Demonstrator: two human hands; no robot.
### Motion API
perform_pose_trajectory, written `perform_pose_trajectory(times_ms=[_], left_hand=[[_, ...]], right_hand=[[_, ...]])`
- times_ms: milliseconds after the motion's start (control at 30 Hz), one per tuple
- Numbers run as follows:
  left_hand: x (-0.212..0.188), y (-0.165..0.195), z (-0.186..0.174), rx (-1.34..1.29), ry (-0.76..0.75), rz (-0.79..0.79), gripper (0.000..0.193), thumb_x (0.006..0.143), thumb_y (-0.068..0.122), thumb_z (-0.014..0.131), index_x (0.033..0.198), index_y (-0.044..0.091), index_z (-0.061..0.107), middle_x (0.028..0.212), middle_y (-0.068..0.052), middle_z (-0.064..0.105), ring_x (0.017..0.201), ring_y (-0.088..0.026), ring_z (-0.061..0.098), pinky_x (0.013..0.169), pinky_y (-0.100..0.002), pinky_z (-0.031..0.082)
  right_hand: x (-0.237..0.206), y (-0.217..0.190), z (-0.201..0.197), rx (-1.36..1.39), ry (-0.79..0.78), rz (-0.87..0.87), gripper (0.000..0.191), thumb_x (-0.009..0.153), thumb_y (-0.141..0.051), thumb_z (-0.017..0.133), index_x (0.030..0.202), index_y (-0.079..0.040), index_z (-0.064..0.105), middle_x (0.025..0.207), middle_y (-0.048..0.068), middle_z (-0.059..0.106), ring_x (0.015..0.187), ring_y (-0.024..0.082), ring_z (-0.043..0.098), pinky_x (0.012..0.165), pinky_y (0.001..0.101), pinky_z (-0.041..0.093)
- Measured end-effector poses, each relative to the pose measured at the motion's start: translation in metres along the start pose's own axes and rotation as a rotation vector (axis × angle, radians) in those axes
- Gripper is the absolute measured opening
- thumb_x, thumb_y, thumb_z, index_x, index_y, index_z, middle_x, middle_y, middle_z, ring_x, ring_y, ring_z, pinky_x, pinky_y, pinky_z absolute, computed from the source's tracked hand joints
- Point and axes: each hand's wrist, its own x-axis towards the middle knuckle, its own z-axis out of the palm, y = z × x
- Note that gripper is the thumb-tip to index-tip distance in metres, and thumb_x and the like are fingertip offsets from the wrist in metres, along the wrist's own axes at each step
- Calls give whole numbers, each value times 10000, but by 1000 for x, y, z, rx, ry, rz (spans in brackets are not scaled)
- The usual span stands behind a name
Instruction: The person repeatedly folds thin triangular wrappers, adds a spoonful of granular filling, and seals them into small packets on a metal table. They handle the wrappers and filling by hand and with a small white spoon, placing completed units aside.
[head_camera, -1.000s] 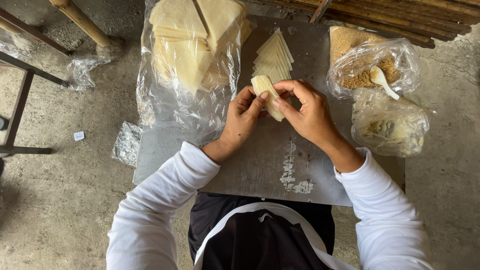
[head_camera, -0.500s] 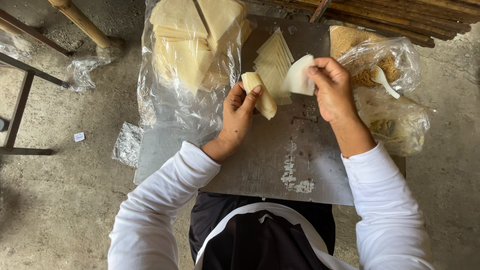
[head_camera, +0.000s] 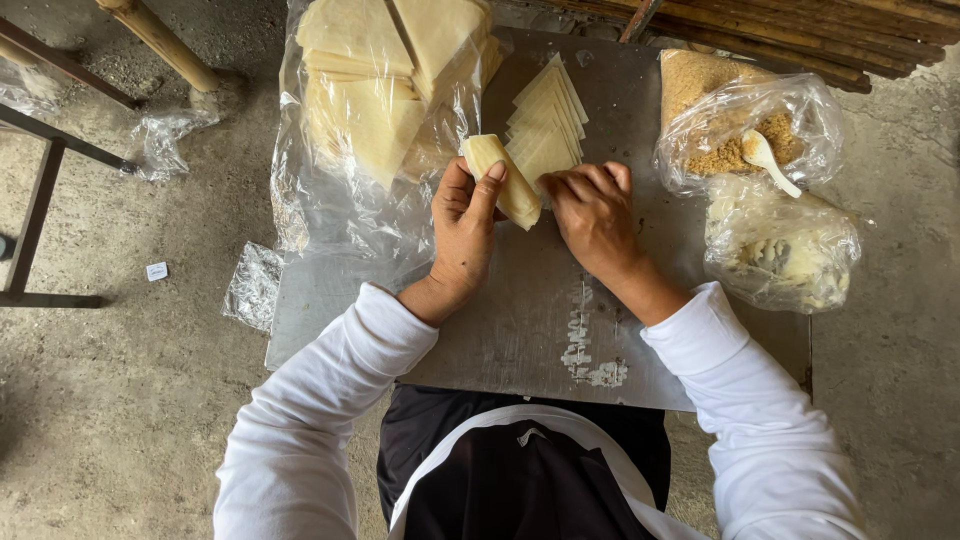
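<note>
far left: metal frame (head_camera: 40, 215) and plastic scraps (head_camera: 252, 285) lying on the floor. next, big bag of wrapper sheets (head_camera: 375, 95) sitting at the desk's (head_camera: 520, 330) top-left corner, still holding plenty.

left hand (head_camera: 465, 230) is gripping a rolled wrapper (head_camera: 500, 180), fingers curled round its lower part, thumb pressing on the side; roll is tilting up-left, lifted just off the desk. looks fully rolled, so one piece seems abt done.

right of it, fanned stack of cut wrappers (head_camera: 548, 125) lying flat on the desk. right hand (head_camera: 595, 215) is coming down on the stack's near edge, fingers bent, tips touching the top sheet; can't tell if it's pinching one yet, nothing clearly held.

further right: bag of brown crumbly filling (head_camera: 735, 120) w/ a white spoon (head_camera: 768, 160) in it, and below it a bag of pale filling (head_camera: 780, 250). both bags look well stocked.

judging by stack, sheets and fillings, lots of rolls left to make; no finished pile in view.
</note>
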Motion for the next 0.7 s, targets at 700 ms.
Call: perform_pose_trajectory(times_ms=[700], left_hand=[[1, 2, -2, 25, -17, 1, 200, 1051, 244, 635, 1099, 58, 580, 992, -33, 661, 876, -99, 663, 737, -298, 620]], right_hand=[[-11, -15, -5, 17, -74, -26, 77, 914, -71, 728, 987, -45, 730, 993, 54, 750, 932, 193, 684, 1002, 434, 427]])
